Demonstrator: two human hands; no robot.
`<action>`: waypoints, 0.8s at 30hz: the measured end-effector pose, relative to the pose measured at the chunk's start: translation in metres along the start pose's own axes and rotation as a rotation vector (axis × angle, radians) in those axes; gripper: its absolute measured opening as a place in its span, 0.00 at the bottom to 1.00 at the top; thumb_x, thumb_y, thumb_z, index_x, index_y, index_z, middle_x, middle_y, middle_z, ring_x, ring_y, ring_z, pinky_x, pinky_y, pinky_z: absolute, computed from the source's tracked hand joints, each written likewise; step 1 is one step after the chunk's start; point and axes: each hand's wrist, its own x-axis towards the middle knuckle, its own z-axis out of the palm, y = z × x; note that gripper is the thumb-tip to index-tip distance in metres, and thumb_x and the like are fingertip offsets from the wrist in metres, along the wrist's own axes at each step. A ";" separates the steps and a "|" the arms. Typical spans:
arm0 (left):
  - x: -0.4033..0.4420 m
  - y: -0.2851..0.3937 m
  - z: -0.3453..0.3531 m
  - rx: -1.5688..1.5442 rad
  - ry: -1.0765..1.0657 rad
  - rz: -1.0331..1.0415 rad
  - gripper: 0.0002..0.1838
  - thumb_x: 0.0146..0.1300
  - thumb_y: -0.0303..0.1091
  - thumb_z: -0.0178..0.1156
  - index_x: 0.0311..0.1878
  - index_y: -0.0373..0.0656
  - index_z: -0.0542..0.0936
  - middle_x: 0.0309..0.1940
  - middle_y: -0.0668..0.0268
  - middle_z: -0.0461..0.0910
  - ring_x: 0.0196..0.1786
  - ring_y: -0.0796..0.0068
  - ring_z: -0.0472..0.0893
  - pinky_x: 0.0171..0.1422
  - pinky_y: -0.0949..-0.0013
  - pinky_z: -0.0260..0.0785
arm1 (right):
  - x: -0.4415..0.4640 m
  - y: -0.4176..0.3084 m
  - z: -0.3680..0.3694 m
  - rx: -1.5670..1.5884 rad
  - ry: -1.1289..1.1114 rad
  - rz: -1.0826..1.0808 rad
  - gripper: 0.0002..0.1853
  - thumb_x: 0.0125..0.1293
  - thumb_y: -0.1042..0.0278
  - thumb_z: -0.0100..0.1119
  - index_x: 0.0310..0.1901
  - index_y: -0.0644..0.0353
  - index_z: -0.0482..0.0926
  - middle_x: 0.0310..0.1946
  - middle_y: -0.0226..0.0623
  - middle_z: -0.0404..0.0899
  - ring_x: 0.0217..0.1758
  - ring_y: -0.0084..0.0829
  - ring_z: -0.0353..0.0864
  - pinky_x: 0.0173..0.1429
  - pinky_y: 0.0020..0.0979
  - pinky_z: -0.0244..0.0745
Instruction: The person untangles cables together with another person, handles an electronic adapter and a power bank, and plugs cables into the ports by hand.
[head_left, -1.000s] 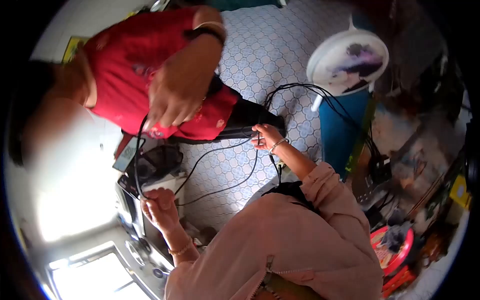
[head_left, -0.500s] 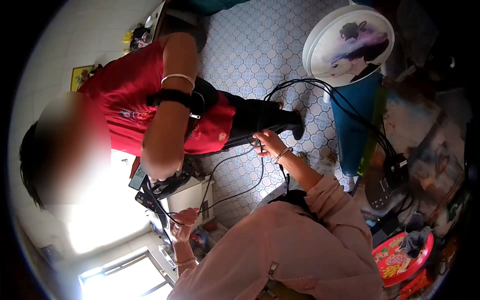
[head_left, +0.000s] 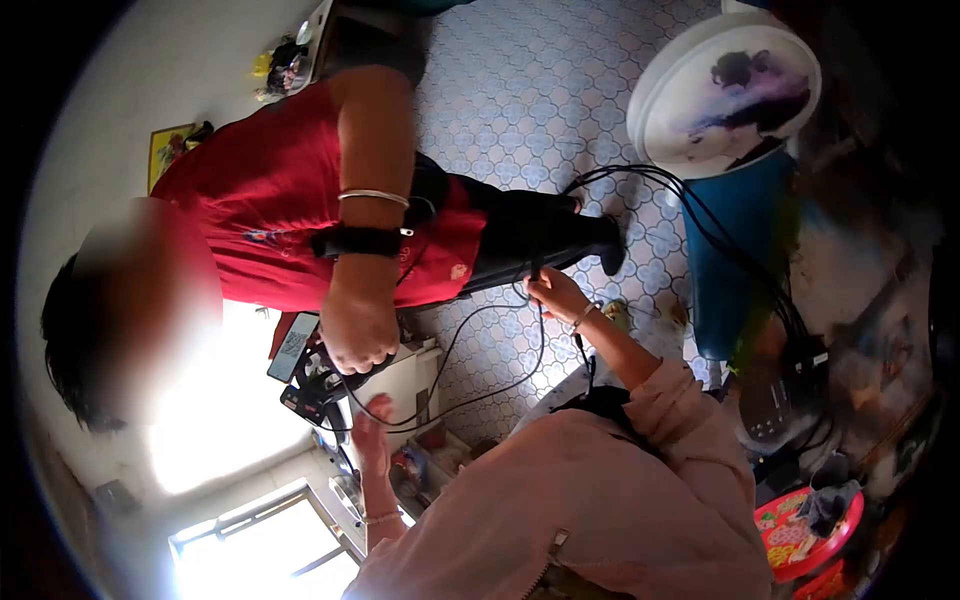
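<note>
My right hand (head_left: 556, 296) has its fingers closed round a black cable (head_left: 541, 345), right of the person's dark trousers. From there the cable bends in loose loops toward my left hand (head_left: 371, 436), lower left. That hand is raised and slightly blurred, fingers stretched upward, with the cable passing across it. Just above, a co-worker in a red top (head_left: 275, 195) has a closed hand (head_left: 358, 330) on the upper part of the cable loop. More black cables (head_left: 640, 170) arc from near the trousers over to the right.
A white round stool (head_left: 730, 95) with a printed seat stands upper right, beside a teal surface (head_left: 735, 260). Black adapters (head_left: 805, 355) lie on the right. A red tray (head_left: 815, 545) is lower right. A phone (head_left: 293, 347) and a white cabinet (head_left: 400, 388) are behind the co-worker's hand.
My left hand has loosened from the cable, its fingers now extended. The co-worker's hand has shifted slightly right. The view has shifted a little; my right hand keeps its hold.
</note>
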 end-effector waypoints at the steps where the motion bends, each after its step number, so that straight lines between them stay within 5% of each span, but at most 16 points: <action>1: 0.009 0.017 0.004 0.363 0.201 0.086 0.13 0.61 0.30 0.54 0.46 0.33 0.73 0.48 0.56 0.74 0.51 0.66 0.73 0.58 0.63 0.67 | -0.001 -0.001 0.000 0.067 -0.016 0.015 0.07 0.62 0.62 0.51 0.38 0.54 0.71 0.19 0.22 0.66 0.17 0.14 0.62 0.16 0.20 0.56; 2: 0.018 0.024 -0.008 0.510 0.195 0.453 0.10 0.62 0.29 0.52 0.43 0.33 0.74 0.44 0.59 0.74 0.47 0.69 0.74 0.55 0.66 0.68 | -0.002 -0.002 -0.001 0.065 -0.010 0.015 0.07 0.62 0.62 0.51 0.38 0.54 0.71 0.19 0.22 0.66 0.17 0.14 0.61 0.16 0.20 0.56; 3: 0.029 0.047 -0.011 0.291 0.233 0.497 0.11 0.62 0.32 0.52 0.40 0.33 0.73 0.41 0.59 0.74 0.43 0.70 0.73 0.49 0.69 0.68 | -0.003 -0.004 -0.002 0.062 -0.004 0.017 0.07 0.62 0.62 0.51 0.38 0.54 0.71 0.18 0.22 0.65 0.17 0.14 0.61 0.16 0.20 0.55; 5: 0.023 0.138 0.027 0.652 0.260 0.653 0.16 0.62 0.39 0.52 0.42 0.32 0.73 0.41 0.51 0.74 0.42 0.63 0.73 0.46 0.66 0.66 | 0.001 -0.003 -0.004 -0.039 -0.006 -0.016 0.10 0.62 0.60 0.53 0.39 0.56 0.72 0.20 0.25 0.70 0.18 0.17 0.65 0.18 0.23 0.60; 6: 0.037 0.166 0.045 0.363 0.065 1.058 0.18 0.62 0.40 0.51 0.43 0.31 0.73 0.41 0.48 0.74 0.42 0.59 0.74 0.47 0.62 0.66 | 0.008 0.005 -0.001 0.006 -0.021 -0.094 0.11 0.62 0.59 0.54 0.39 0.56 0.73 0.22 0.26 0.73 0.21 0.19 0.69 0.22 0.25 0.64; 7: 0.040 0.199 0.069 0.512 -0.033 1.203 0.20 0.63 0.42 0.49 0.43 0.31 0.73 0.41 0.47 0.74 0.44 0.56 0.74 0.49 0.59 0.66 | 0.013 0.018 -0.001 -0.008 0.024 -0.183 0.12 0.62 0.56 0.54 0.38 0.56 0.74 0.23 0.26 0.74 0.23 0.20 0.70 0.25 0.25 0.66; 8: 0.041 0.223 0.081 0.827 -0.015 1.159 0.21 0.64 0.44 0.47 0.44 0.32 0.73 0.40 0.47 0.75 0.46 0.53 0.75 0.51 0.59 0.67 | 0.020 0.030 -0.002 -0.025 0.072 -0.271 0.14 0.62 0.54 0.54 0.37 0.56 0.75 0.23 0.25 0.74 0.26 0.20 0.72 0.28 0.25 0.67; 9: 0.052 0.252 0.106 1.021 -0.253 1.115 0.22 0.63 0.46 0.49 0.44 0.33 0.73 0.40 0.47 0.76 0.48 0.55 0.76 0.51 0.57 0.68 | 0.027 0.039 0.002 -0.107 0.155 -0.370 0.16 0.63 0.50 0.53 0.34 0.56 0.76 0.22 0.23 0.73 0.28 0.19 0.70 0.31 0.23 0.67; 10: 0.066 0.272 0.137 1.155 -0.380 1.149 0.22 0.63 0.47 0.49 0.43 0.33 0.74 0.40 0.48 0.76 0.47 0.55 0.76 0.50 0.57 0.68 | 0.033 0.040 -0.003 -0.160 0.040 -0.190 0.13 0.64 0.56 0.53 0.33 0.58 0.76 0.24 0.23 0.74 0.28 0.19 0.69 0.34 0.24 0.66; 11: 0.083 0.288 0.172 1.310 -0.416 1.212 0.22 0.62 0.47 0.49 0.42 0.34 0.75 0.40 0.48 0.77 0.47 0.55 0.77 0.50 0.57 0.69 | 0.016 0.016 -0.005 -0.283 0.049 -0.290 0.13 0.63 0.58 0.54 0.33 0.60 0.75 0.23 0.25 0.73 0.28 0.18 0.69 0.34 0.25 0.64; 12: 0.098 0.299 0.204 1.433 -0.418 1.269 0.22 0.62 0.47 0.50 0.42 0.35 0.75 0.40 0.49 0.77 0.47 0.55 0.77 0.49 0.57 0.69 | 0.040 0.044 -0.002 -0.328 0.095 -0.314 0.12 0.58 0.58 0.54 0.32 0.59 0.77 0.23 0.34 0.78 0.27 0.30 0.77 0.33 0.32 0.69; 14: 0.140 0.312 0.271 1.703 -0.350 1.312 0.21 0.61 0.48 0.50 0.40 0.36 0.76 0.40 0.50 0.78 0.46 0.55 0.78 0.48 0.58 0.70 | 0.009 0.005 -0.001 -0.285 0.076 -0.198 0.09 0.59 0.62 0.53 0.33 0.59 0.76 0.21 0.32 0.77 0.27 0.29 0.76 0.32 0.31 0.68; 19: 0.206 0.309 0.330 1.977 -0.323 1.067 0.22 0.60 0.51 0.50 0.38 0.40 0.79 0.38 0.53 0.79 0.43 0.53 0.79 0.46 0.58 0.71 | 0.011 0.016 0.007 -0.127 0.112 -0.340 0.09 0.60 0.62 0.52 0.33 0.58 0.76 0.21 0.31 0.76 0.26 0.26 0.75 0.32 0.31 0.66; 22: 0.213 0.294 0.327 1.988 -0.420 1.015 0.22 0.60 0.51 0.51 0.34 0.39 0.79 0.32 0.53 0.80 0.39 0.52 0.79 0.43 0.54 0.71 | 0.011 0.011 0.002 -0.299 0.085 -0.245 0.13 0.60 0.58 0.51 0.33 0.60 0.75 0.26 0.36 0.78 0.31 0.34 0.78 0.35 0.34 0.68; 24: 0.206 0.290 0.326 2.032 -0.433 0.977 0.22 0.60 0.52 0.51 0.33 0.39 0.79 0.32 0.53 0.80 0.38 0.52 0.79 0.43 0.54 0.71 | 0.012 0.018 0.003 -0.278 0.131 -0.364 0.13 0.59 0.57 0.50 0.32 0.59 0.75 0.25 0.40 0.78 0.31 0.39 0.78 0.35 0.37 0.69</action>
